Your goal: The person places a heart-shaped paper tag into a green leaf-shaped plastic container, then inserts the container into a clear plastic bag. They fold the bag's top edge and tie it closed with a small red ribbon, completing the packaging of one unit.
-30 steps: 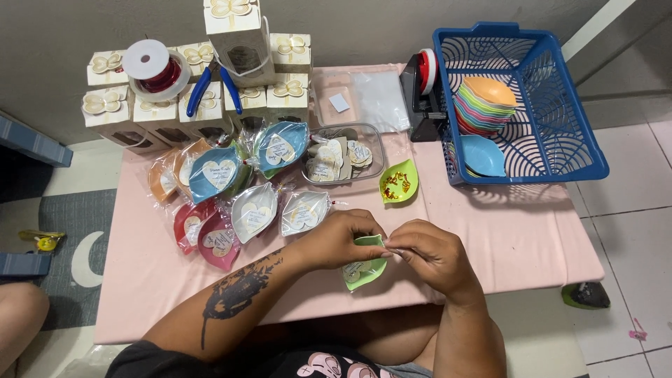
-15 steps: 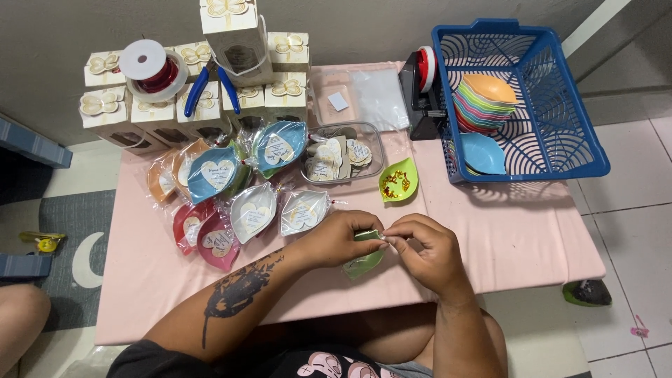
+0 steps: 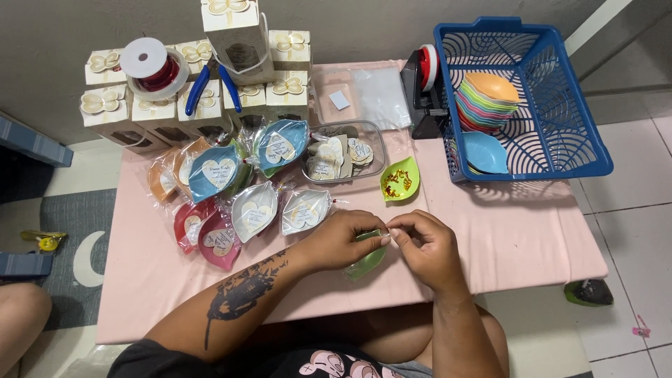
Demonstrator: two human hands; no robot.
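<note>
Both hands meet at the near middle of the pink-covered desk, as they did half a second ago. The left hand closes over a green leaf-shaped dish wrapped in clear film, its fingers curled round the upper edge. The right hand has its thumb and forefinger pressed together, pinching the wrap at the dish's top. The dish now pokes out lower, toward 6 o'clock of the left hand, more exposed than before. At 12 o'clock from the hands lies a lime-green leaf dish holding gold bits; at 10 o'clock, wrapped leaf-shaped favours; at 2 o'clock, a blue plastic basket.
</note>
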